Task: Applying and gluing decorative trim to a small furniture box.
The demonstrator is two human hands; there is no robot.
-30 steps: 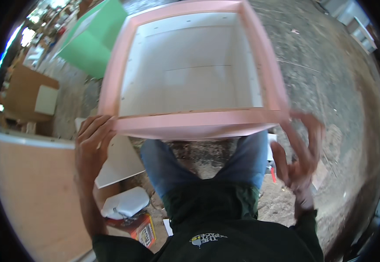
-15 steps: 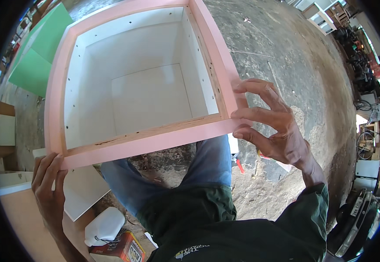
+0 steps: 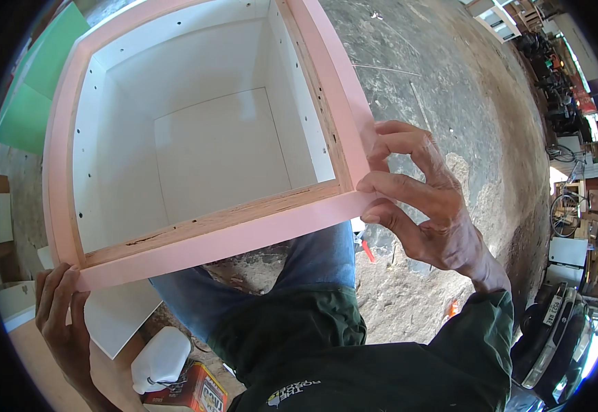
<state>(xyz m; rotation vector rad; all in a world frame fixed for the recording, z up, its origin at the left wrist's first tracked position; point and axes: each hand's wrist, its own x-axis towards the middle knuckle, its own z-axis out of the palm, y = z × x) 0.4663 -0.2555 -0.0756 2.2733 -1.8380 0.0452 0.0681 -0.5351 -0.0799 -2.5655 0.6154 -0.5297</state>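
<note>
An open white box [image 3: 220, 147] with a pink-edged rim [image 3: 216, 246] and exposed wooden inner edge is tilted over my legs, with small dark holes along its inner walls. My left hand [image 3: 62, 319] grips the near left corner of the rim, fingers curled against it. My right hand [image 3: 416, 202] holds the near right corner, index finger on the top edge, thumb just below and the other fingers curled along the right side.
A green cabinet [image 3: 31, 96] stands at upper left. Boards [image 3: 117, 319], a white plastic jug [image 3: 162, 357] and a carton [image 3: 196, 388] lie at lower left. A red-handled tool [image 3: 368, 250] lies beyond my knee. A bicycle [image 3: 563, 213] and vehicle [image 3: 546, 343] are at right.
The box and both hands have shifted left in view as the view swung rightward. My right hand has moved from loosely beside the corner onto it, gripping it.
</note>
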